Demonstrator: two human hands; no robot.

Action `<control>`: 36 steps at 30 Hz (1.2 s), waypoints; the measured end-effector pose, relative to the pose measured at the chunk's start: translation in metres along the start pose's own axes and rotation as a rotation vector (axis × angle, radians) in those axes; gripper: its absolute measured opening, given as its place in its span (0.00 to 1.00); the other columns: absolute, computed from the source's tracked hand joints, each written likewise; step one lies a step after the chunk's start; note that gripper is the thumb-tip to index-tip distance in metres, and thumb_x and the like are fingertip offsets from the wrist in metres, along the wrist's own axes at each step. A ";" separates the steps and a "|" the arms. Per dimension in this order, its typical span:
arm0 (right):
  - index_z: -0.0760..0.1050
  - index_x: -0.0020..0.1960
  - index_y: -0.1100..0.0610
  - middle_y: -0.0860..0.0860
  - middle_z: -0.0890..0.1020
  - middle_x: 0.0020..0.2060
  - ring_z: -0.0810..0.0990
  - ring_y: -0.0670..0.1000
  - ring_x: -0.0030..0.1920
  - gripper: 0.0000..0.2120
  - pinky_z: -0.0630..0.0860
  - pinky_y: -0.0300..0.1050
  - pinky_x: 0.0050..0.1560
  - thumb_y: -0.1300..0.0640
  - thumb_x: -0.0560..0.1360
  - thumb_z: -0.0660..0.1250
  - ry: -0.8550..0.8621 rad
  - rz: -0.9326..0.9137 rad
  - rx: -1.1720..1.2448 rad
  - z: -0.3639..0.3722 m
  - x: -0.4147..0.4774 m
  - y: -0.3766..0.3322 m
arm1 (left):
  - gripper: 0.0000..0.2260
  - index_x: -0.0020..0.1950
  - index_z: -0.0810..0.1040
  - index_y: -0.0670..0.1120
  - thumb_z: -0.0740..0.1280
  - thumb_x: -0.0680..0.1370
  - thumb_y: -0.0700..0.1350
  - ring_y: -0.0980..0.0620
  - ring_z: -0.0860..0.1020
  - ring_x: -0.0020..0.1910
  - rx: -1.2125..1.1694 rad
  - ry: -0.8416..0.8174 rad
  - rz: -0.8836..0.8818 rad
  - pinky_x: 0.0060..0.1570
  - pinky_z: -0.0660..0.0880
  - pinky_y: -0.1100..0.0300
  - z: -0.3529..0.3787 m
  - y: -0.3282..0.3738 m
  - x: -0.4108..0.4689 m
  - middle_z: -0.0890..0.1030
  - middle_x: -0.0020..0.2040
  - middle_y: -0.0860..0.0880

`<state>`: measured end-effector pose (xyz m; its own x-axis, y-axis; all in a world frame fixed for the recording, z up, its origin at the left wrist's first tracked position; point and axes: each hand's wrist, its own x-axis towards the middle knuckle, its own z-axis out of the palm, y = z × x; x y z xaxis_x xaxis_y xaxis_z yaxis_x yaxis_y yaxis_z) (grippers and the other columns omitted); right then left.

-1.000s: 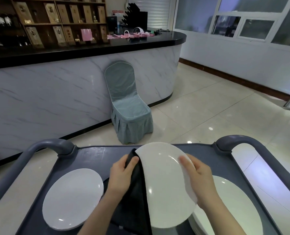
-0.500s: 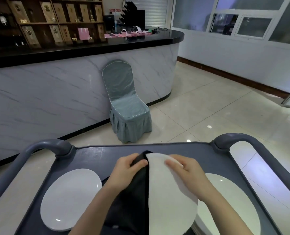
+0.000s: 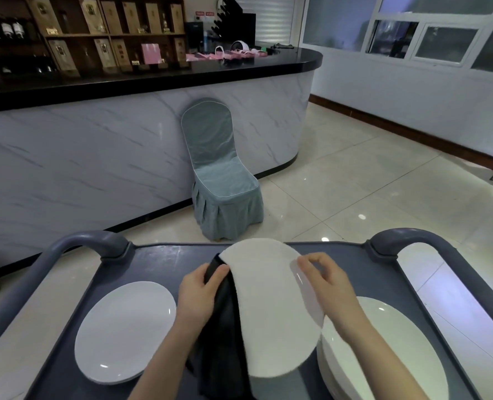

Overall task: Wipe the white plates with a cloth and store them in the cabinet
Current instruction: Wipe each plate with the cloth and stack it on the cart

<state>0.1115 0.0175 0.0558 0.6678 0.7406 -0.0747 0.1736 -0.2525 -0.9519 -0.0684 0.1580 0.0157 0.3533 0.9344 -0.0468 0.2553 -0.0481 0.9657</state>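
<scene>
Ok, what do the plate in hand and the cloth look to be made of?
The held plate: probably glazed ceramic, white and rigid, with a small glint by the rim. The cloth: dark soft fabric, maybe microfibre; it hangs in limp folds.

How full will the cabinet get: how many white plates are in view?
3 visible: the held plate, between the right hand and the left hand's cloth; the left plate on the cart; the right stack's top, more hidden beneath.

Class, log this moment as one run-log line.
step: wiping | left hand: grips dark cloth on held plate | right hand: holds its rim | cart: single plate, plate stack
</scene>
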 end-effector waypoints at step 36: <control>0.58 0.29 0.51 0.43 0.62 0.24 0.61 0.44 0.28 0.25 0.60 0.38 0.30 0.49 0.80 0.65 -0.113 -0.262 -0.236 0.010 0.008 0.002 | 0.12 0.38 0.79 0.42 0.70 0.77 0.48 0.59 0.72 0.32 0.058 -0.220 0.100 0.34 0.70 0.65 -0.004 0.005 0.003 0.77 0.32 0.55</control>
<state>0.1093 0.0292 0.0507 0.4969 0.8598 0.1176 0.4991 -0.1722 -0.8493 -0.0691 0.1618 0.0217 0.5650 0.8250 -0.0119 0.2583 -0.1632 0.9522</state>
